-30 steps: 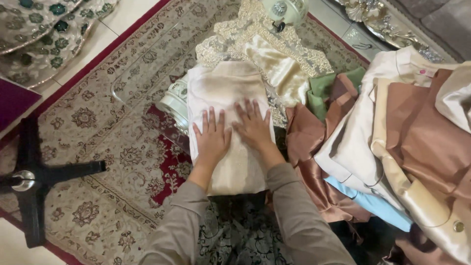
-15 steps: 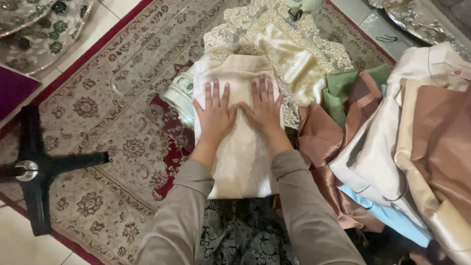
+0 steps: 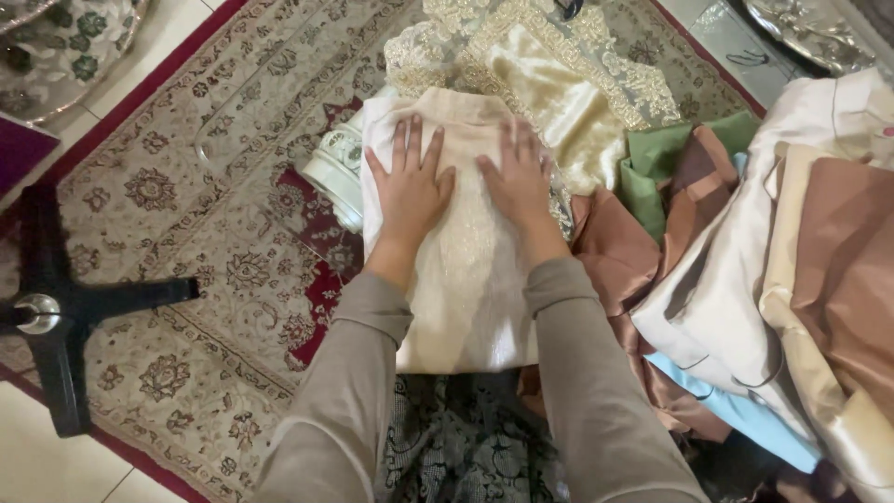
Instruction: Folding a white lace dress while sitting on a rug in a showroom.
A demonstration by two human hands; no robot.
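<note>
While spread fingers [image 3: 407,140] flatten cream cloth [image 3: 466,279], a patterned rug [image 3: 186,251] covers pale tiles [image 3: 37,466].

Cream folded cloth [image 3: 466,279], red/beige floral rug [image 3: 214,242], grey sleeves [image 3: 345,410].

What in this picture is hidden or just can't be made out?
- Cream folded cloth, head view: its middle lies under the left hand and right hand.
- White round container: mostly tucked under that cloth.
- Silver tray: cut off by the top edge.
- Black stand: cut off by the left edge.
- Light blue cloth: buried under the satin pile.
</note>
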